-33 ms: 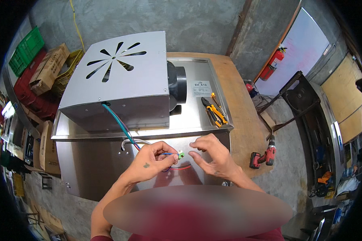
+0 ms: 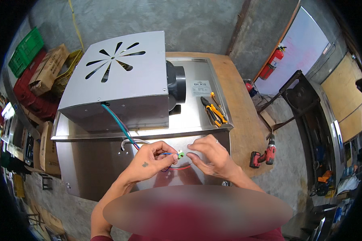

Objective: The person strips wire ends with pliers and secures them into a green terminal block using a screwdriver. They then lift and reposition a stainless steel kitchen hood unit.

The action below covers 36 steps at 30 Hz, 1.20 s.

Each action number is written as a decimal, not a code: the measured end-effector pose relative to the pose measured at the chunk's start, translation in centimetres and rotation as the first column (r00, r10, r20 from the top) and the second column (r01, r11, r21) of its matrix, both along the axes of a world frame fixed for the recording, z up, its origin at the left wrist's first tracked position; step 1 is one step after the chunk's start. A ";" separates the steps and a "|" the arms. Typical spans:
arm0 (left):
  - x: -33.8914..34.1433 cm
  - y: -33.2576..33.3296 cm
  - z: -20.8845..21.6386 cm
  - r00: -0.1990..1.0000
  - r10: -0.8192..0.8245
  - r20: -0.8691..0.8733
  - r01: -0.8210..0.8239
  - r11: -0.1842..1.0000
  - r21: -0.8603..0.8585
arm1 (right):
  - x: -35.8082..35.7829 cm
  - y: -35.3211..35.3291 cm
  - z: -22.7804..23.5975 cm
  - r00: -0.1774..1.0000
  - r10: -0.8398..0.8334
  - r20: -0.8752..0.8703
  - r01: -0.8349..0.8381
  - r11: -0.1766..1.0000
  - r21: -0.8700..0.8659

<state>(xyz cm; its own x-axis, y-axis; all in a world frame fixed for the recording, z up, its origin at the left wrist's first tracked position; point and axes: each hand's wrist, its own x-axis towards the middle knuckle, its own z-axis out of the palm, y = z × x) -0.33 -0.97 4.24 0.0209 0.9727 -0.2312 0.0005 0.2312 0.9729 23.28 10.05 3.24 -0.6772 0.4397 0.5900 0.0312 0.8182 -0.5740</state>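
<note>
Between thumb and fingertips, my left hand (image 2: 149, 162) pinches a small green wire connector (image 2: 181, 155) with a blue wire (image 2: 169, 153) running into it. My right hand (image 2: 213, 158) is just to the right of the connector, thumb and fingers apart, with nothing seen in its grasp. Below the connector, a red wire (image 2: 181, 167) curves over the brushed steel panel (image 2: 96, 164). A teal cable (image 2: 116, 119) comes down from the grey metal fan box (image 2: 126, 86) and passes behind my left hand. Part of a white cable (image 2: 126, 141) shows beside it.
Orange-black pliers (image 2: 213, 112) and a screwdriver (image 2: 217, 102) lie on the steel hood at right. A red cordless drill (image 2: 269, 152) stands past the wooden table's (image 2: 245, 136) right edge. Crates (image 2: 26, 52) and cardboard boxes (image 2: 48, 72) stack at left; a metal chair frame (image 2: 285, 100) is at right.
My right hand's thumb and fingers have shifted slightly left, closer to the green connector. My left hand keeps its pinch in nearly the same place.
</note>
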 end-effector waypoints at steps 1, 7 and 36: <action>-0.1 0.0 0.0 1.000 -0.008 0.021 0.008 1.000 -0.014 | -0.2 0.1 -0.2 0.999 0.040 -0.035 -0.033 0.983 0.182; -0.5 0.4 0.8 0.993 -0.069 0.095 0.072 0.997 -0.034 | -0.8 -0.2 -0.3 0.996 0.093 -0.004 -0.089 0.963 0.253; -1.7 1.3 -0.3 0.981 -0.192 0.034 0.193 0.980 -0.043 | -1.0 1.3 0.8 0.946 0.305 0.105 -0.303 0.952 -0.040</action>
